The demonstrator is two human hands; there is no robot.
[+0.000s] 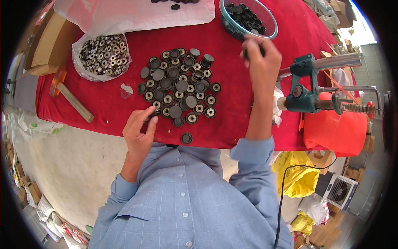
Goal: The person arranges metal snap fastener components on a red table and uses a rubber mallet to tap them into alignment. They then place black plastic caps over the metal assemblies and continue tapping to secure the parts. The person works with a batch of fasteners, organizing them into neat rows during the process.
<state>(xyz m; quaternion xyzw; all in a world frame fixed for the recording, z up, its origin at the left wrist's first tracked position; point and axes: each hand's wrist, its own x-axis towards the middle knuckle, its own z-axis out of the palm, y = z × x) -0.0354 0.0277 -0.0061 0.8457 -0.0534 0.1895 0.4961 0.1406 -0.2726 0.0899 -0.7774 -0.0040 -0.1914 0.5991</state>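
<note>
My left hand (139, 126) is closed at the near left edge of a loose cluster of black round caps (181, 86). Its thumb and forefinger pinch a black round cap (154, 113). Many caps in the cluster hold silver ring bearings (191, 118); others show plain dark discs. One black cap (186, 138) lies apart, close to the table's near edge. At the far right my right hand (263, 54) is closed, somewhat blurred, beside a teal plastic basket (224, 21). Something dark shows between its fingers, too blurred to name. Loose black caps (244, 17) fill the basket's bottom.
A clear bag of ring bearings (103, 57) sits on the red cloth (232, 103), left of the cluster. Beyond are a hammer (74, 101) and a cardboard box (52, 43). A green clamp-like press (304, 85) stands at the right. White sheeting (145, 16) covers the far side.
</note>
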